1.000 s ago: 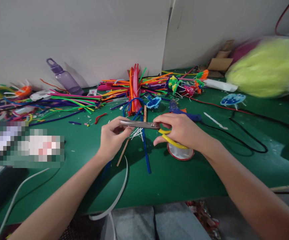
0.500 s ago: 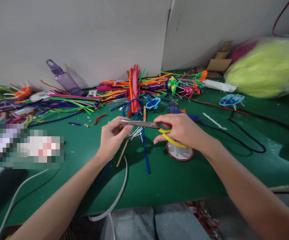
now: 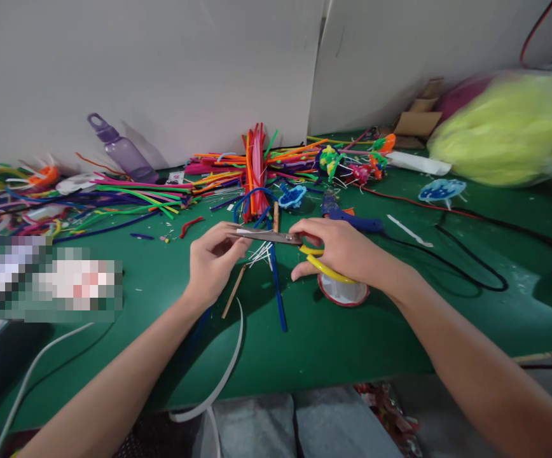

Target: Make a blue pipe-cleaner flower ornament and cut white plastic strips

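Note:
My right hand (image 3: 328, 251) has its fingers in the yellow handles of a pair of scissors (image 3: 276, 236), whose metal blades point left. My left hand (image 3: 216, 254) is closed, thumb and fingers pinching a narrow white strip (image 3: 248, 231) that lies along the blades near their tips. Under the scissors, thin white slivers (image 3: 259, 253) lie in a small pile on the green table (image 3: 343, 350). A curved white band (image 3: 231, 362) runs from near my left wrist down to my lap; whether it joins the pinched strip is hidden.
Beyond my hands lie colourful pipe cleaners (image 3: 257, 168), a blue glue gun (image 3: 357, 220) and a purple bottle (image 3: 130, 156). A round white-and-red container (image 3: 343, 291) sits below my right hand. Wooden sticks (image 3: 234, 292) and blue pipe cleaners (image 3: 278, 292) are close by. Bagged yellow material (image 3: 505, 133) stands at right.
The scissors and my right hand have shifted slightly left, toward my left fingers. My left hand has moved slightly left too.

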`<state>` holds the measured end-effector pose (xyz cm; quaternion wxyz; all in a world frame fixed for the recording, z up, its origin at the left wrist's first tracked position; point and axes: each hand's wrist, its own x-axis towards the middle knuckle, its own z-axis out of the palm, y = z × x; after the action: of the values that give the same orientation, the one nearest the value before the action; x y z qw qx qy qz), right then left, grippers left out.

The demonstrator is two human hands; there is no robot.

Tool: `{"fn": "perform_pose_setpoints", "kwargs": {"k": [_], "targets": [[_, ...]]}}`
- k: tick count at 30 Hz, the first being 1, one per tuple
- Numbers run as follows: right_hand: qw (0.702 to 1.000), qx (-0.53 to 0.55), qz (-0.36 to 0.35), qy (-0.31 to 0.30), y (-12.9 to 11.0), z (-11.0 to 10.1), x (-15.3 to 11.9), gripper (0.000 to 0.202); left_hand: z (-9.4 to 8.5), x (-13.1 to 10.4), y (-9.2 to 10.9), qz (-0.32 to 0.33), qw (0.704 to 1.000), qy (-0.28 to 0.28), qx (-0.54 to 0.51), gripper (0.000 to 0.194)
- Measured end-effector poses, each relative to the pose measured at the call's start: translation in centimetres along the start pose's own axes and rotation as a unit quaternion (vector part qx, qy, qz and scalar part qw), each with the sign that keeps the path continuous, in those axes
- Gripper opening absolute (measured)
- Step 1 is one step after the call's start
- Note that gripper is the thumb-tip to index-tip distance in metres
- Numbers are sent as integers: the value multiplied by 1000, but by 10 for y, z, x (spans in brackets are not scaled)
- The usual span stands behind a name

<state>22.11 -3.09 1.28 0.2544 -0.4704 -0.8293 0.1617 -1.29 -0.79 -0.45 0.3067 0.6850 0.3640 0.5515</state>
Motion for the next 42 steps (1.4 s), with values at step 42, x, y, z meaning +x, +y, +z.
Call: {"fn": "perform_pose_setpoints", "kwargs": {"k": [42], "targets": [[999,21,-19,19,-3,1,0,52,0,-1,-6,-16,999,-35,-17,7]]}}
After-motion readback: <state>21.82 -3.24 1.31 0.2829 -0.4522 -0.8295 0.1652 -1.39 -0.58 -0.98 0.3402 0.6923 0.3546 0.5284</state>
